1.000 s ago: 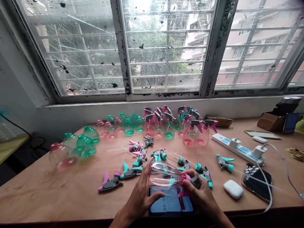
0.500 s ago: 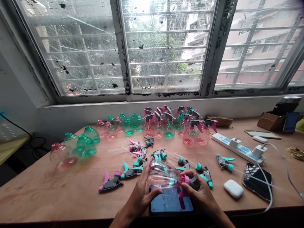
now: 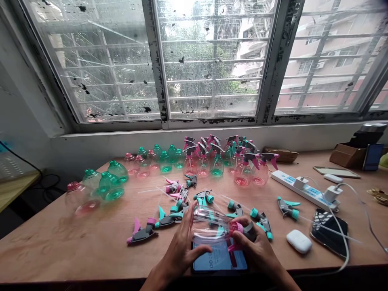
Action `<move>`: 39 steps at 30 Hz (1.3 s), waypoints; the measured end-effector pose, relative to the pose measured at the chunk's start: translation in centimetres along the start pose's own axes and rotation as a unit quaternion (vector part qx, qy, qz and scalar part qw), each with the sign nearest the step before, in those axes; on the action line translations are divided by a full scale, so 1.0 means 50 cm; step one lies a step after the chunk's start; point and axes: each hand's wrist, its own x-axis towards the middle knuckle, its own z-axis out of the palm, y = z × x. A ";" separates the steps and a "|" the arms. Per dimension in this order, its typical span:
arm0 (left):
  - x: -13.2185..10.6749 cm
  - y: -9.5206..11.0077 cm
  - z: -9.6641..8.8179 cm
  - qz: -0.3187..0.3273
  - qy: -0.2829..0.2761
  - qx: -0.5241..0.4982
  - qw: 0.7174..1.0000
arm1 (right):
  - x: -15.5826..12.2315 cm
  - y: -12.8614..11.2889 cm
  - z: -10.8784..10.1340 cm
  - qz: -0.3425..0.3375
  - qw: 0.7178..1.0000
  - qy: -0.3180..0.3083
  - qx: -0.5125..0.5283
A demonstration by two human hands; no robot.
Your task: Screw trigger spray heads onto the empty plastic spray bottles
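Observation:
A clear pink spray bottle (image 3: 209, 226) lies sideways in the air between my hands, its base to the left and its pink-collared spray head (image 3: 242, 230) to the right. My left hand (image 3: 180, 246) cups the base end, fingers along its far side and the thumb held off the near side. Fingers of my right hand (image 3: 254, 242) close around the collar and the grey head. Below the bottle, a phone (image 3: 220, 258) with a lit timer screen rests on the table. Loose spray heads, such as a pink-and-grey one (image 3: 142, 232) and a teal-and-grey one (image 3: 169, 219), lie around.
Open-necked bottles (image 3: 110, 188) in green and pink stand at the left and back. Bottles with spray heads (image 3: 216, 165) are grouped at the back middle. To the right are a power strip (image 3: 300, 190), a white case (image 3: 299, 241), a dark phone (image 3: 329, 232) and cables.
The left thumb has come away from the bottle's side, and the bottle has rolled slightly. The right hand keeps its grip on the collar.

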 end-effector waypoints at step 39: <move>-0.001 -0.007 0.003 -0.017 0.002 0.014 1.000 | -0.001 -0.003 0.002 0.009 1.000 0.000 0.001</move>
